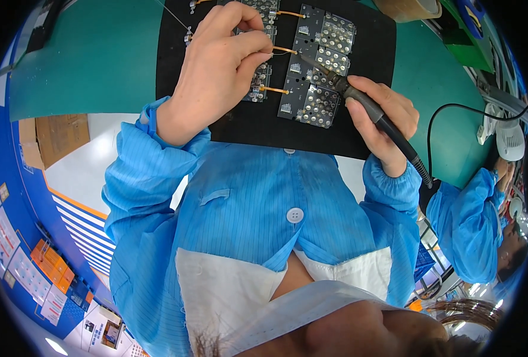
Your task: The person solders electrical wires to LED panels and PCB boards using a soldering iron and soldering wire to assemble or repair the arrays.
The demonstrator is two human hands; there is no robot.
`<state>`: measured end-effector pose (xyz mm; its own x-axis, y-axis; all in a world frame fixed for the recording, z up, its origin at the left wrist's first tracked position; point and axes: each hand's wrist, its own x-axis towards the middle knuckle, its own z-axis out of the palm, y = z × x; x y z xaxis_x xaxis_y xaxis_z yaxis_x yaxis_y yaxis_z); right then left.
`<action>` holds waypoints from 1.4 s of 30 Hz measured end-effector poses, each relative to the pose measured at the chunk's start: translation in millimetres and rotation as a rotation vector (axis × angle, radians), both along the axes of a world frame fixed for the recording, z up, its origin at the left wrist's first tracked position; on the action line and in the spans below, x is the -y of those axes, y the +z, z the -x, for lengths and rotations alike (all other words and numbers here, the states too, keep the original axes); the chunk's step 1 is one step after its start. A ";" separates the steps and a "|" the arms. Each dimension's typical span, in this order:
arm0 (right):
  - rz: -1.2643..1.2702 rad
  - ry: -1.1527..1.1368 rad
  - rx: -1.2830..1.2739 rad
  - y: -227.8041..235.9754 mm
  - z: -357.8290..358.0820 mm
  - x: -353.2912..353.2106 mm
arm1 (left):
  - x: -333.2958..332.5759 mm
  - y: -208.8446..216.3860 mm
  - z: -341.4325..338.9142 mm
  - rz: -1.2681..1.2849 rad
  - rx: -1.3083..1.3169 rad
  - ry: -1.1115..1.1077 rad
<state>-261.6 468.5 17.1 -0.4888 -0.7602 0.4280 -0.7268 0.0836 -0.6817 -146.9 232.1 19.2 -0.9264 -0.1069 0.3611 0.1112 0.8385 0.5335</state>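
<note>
My left hand [213, 71] reaches over the black mat [246, 128], thumb and finger pinched on a thin solder wire [280, 54]. The wire's end lies beside a short orange cable [283, 49] at the edge of a dark circuit board [304, 46]. In my right hand [389, 113] is a soldering iron [368, 104] with a black handle, slanting up and left. Its tip is close to the cable's end on the board; whether they touch I cannot tell. More boards with round metal pads lie joined in rows, partly hidden under my left hand.
A green work surface [91, 71] surrounds the mat. A roll of brown tape [415, 9] stands at the far right, beside a green box [463, 38]. The iron's black cord [433, 128] loops at right, where a co-worker's blue sleeve [463, 226] shows. An open cardboard box [62, 140] stands left.
</note>
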 end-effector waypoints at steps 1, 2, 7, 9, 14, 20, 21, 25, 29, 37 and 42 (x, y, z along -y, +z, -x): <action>0.000 0.001 0.000 -0.1 0.0 0.2 | -0.5 -0.4 0.5 0.003 -0.008 -0.007; -0.002 0.005 0.001 0.2 -0.4 0.8 | -0.1 -0.3 0.8 0.007 -0.015 -0.015; -0.005 0.004 -0.006 1.9 -3.2 4.9 | 3.2 -0.6 2.1 0.045 -0.044 -0.049; -0.001 0.014 0.004 1.4 -3.6 5.5 | 2.7 -0.2 2.4 0.049 -0.052 -0.055; 0.001 0.015 -0.006 2.2 -4.0 7.3 | 2.7 -0.1 5.4 0.055 -0.036 -0.063; -0.005 0.016 -0.008 3.8 -4.8 8.4 | -0.7 -3.5 8.5 0.035 -0.026 -0.063; -0.016 0.019 0.004 4.2 -5.0 8.5 | 0.1 -4.8 8.4 0.034 -0.026 -0.061; 0.004 0.019 -0.011 4.2 -5.1 10.0 | 1.6 -6.3 7.2 -0.136 0.012 -0.058; 0.000 0.010 -0.018 4.3 -4.5 10.5 | 4.1 -10.8 9.3 -0.180 0.130 -0.011; -0.005 0.007 -0.004 2.8 -3.0 7.7 | 0.1 -25.9 16.9 -0.211 0.042 -0.038; 0.012 0.031 -0.010 1.3 -0.7 2.9 | -3.2 -26.9 17.6 -0.226 0.089 -0.017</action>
